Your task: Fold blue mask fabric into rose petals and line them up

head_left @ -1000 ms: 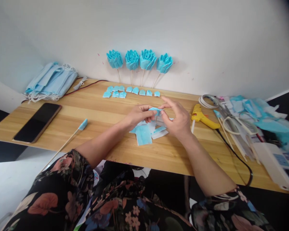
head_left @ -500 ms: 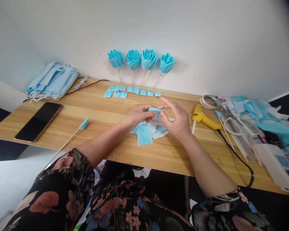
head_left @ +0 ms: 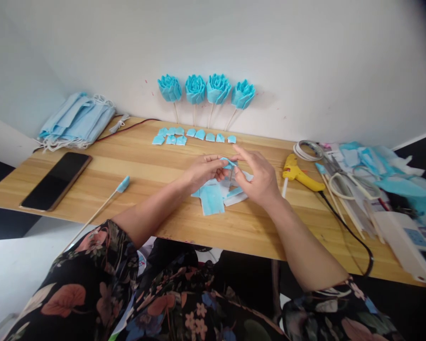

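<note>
Between my two hands is a small folded piece of blue mask fabric (head_left: 229, 163). My left hand (head_left: 206, 169) pinches its left end between thumb and fingers. My right hand (head_left: 257, 175) grips the other end with thumb and a finger, its index finger raised. Beneath them lie flat blue and white fabric pieces (head_left: 212, 199), partly hidden by my hands. Several folded blue petals (head_left: 199, 135) lie in rows farther back. Behind those, several blue fabric flowers (head_left: 218, 89) on thin sticks lean against the wall.
At left are a stack of face masks (head_left: 77, 119), a phone (head_left: 57, 181) and a stick with a blue tip (head_left: 122, 184). To the right lie a yellow glue gun (head_left: 300, 175) with its black cord, scissors (head_left: 341, 184), a tape roll (head_left: 308, 150), fabric scraps (head_left: 386, 166) and a white power strip (head_left: 404, 241).
The fabric piece in my fingers has gone from a flat, level strip to a more bent, folded shape. Both hands stay in nearly the same place.
</note>
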The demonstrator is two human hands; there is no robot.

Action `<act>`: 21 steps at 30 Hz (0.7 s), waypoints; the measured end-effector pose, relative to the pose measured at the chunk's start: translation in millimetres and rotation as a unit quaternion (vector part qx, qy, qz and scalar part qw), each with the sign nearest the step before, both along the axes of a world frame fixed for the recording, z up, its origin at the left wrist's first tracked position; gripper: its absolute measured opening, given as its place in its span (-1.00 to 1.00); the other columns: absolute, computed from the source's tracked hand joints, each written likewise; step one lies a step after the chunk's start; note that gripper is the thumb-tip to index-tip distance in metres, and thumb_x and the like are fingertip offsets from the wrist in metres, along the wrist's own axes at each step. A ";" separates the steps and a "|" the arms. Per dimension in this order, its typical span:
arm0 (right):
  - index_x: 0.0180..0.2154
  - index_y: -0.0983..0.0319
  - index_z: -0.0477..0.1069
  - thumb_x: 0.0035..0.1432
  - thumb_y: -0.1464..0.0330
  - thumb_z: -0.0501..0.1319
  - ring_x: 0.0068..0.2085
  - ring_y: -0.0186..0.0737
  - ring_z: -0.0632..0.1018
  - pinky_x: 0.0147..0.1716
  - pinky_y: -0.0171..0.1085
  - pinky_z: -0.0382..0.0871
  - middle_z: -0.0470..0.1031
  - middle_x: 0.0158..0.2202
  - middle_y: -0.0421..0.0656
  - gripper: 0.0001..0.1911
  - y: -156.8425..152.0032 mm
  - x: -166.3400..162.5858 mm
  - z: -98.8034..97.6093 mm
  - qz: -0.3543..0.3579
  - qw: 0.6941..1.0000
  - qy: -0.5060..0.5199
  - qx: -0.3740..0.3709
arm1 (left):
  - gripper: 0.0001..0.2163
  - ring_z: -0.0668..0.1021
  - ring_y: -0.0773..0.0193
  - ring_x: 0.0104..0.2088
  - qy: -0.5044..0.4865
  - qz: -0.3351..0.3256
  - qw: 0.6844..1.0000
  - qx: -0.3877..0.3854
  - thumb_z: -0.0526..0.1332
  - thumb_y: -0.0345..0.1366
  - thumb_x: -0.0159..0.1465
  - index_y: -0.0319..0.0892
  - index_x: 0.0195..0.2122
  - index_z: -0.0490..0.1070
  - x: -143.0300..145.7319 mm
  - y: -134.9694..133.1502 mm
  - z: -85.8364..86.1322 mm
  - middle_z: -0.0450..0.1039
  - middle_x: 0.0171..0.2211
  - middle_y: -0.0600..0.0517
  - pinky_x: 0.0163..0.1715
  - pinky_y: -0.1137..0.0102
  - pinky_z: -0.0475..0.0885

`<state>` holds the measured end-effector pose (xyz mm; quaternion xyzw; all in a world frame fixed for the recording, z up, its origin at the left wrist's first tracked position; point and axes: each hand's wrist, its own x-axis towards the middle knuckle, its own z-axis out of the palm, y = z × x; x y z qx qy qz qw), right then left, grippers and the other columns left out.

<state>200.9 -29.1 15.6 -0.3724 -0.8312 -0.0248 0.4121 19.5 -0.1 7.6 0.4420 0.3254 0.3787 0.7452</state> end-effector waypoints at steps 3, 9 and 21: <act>0.31 0.07 0.21 0.21 0.54 0.15 -0.03 -0.05 0.58 0.00 0.01 0.48 0.60 -0.05 -0.11 -0.34 0.2 0.8 -0.1 -0.005 1.000 -0.010 0.000 | -0.84 0.49 0.42 -0.54 -0.009 -0.004 1.000 -0.005 0.26 -0.27 0.28 -0.30 -0.30 0.48 -0.7 0.8 0.3 0.50 -0.52 0.03 -0.41 0.43 0.36; 0.32 0.06 0.19 0.20 0.54 0.16 -0.01 -0.05 0.57 0.02 0.00 0.48 0.60 -0.04 -0.11 -0.32 0.1 0.2 -1.3 0.001 1.000 -0.011 -0.008 | -0.84 0.47 0.45 -0.57 0.013 0.012 1.000 0.004 0.31 -0.28 0.25 -0.30 -0.34 0.48 0.1 2.1 -2.1 0.48 -0.55 0.05 -0.47 0.46 0.32; 0.29 0.02 0.22 0.30 0.31 0.15 0.16 -0.07 0.51 0.18 0.05 0.38 0.53 0.13 -0.11 -0.46 0.2 5.4 2.1 0.033 0.965 0.174 -0.194 | -0.83 0.44 0.44 -0.61 0.040 0.062 0.997 0.029 0.20 -0.36 0.31 -0.26 -0.43 0.41 -0.4 2.0 -0.4 0.46 -0.58 0.06 -0.52 0.47 0.31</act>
